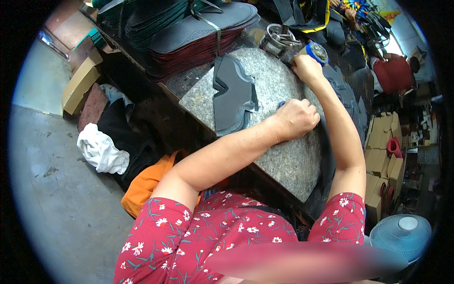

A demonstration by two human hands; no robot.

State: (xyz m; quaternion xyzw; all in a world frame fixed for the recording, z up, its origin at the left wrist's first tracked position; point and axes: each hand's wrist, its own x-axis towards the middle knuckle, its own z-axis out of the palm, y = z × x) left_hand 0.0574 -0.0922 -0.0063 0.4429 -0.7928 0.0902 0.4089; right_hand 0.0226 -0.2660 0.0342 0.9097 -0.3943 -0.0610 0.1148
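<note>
My left hand (298,120) is closed in a fist over the speckled grey stone slab (279,163). A small bit of something blue (282,104) shows at its far side; the rest is hidden under the hand. My right hand (307,70) reaches to the far right edge of the slab, fingers closed, against a small round can with a blue and yellow side (316,53). Whatever those fingers grip is hidden. Left of my left hand, a stack of flat dark grey cut sheet pieces (231,102) with notched edges lies on the slab.
Tied stacks of sole-shaped sheets (203,35) stand at the far left of the bench. A metal tin with tools (279,39) sits beyond the slab. At the right are cardboard boxes (383,142), a blue fan (401,236) and another person in red (395,73). White cloth (101,147) lies left.
</note>
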